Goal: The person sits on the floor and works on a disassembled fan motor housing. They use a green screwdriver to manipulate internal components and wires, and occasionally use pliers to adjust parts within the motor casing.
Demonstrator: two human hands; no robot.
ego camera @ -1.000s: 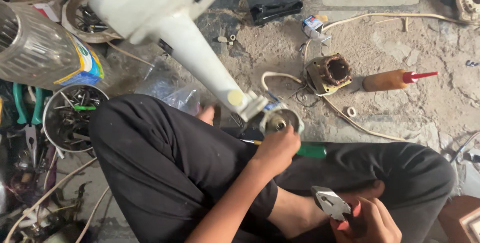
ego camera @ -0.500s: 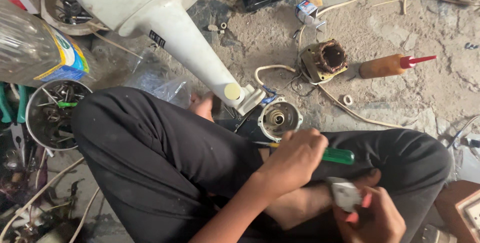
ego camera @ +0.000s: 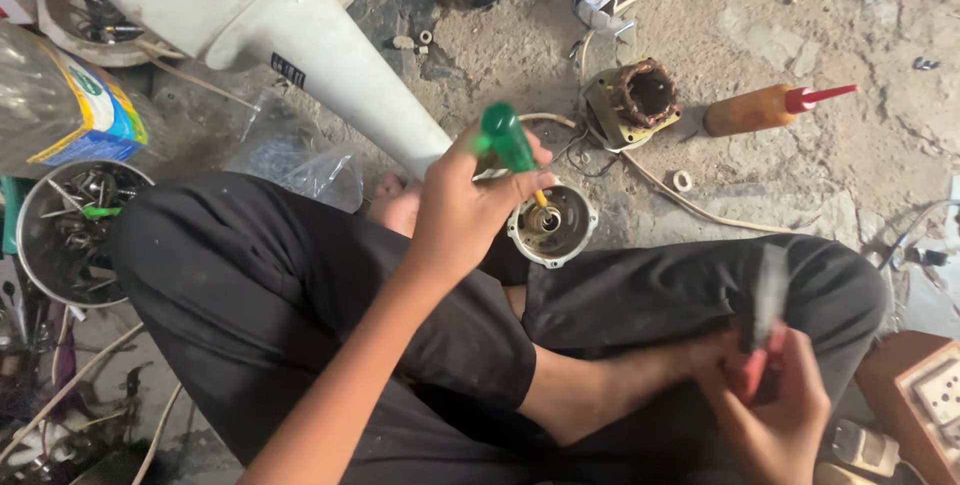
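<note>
Left hand (ego camera: 470, 205) grips a green-handled screwdriver (ego camera: 510, 140), fingers wrapped tight round the handle, shaft angled down so the tip sits inside the round grey metal motor end cap (ego camera: 552, 225) lying on the floor just in front of the crossed legs in black trousers (ego camera: 300, 295). 0.5 s ago the screwdriver lay nearly flat across the lap, handle pointing right; now it stands close to upright over the cap, so the tool has swung from carrying to working position, tip at the cap's centre. Right hand (ego camera: 775, 405) is low at the right knee, fingers curled round a pair of pliers with red grips (ego camera: 765, 325), blurred with motion; whether the plier jaws hold anything cannot be told. The view has also shifted closer compared with 1 s ago. Round about: 1 white plastic fan stand (ego camera: 330, 65) slanting down toward the cap, a rusty brown wound stator (ego camera: 640, 100) beyond it, an amber squeeze bottle with a red nozzle (ego camera: 765, 110) lying on the concrete, a metal bowl of screws and bits (ego camera: 75, 230) at the left knee, a clear plastic bottle with a blue and yellow label (ego camera: 60, 110) above it.
</note>
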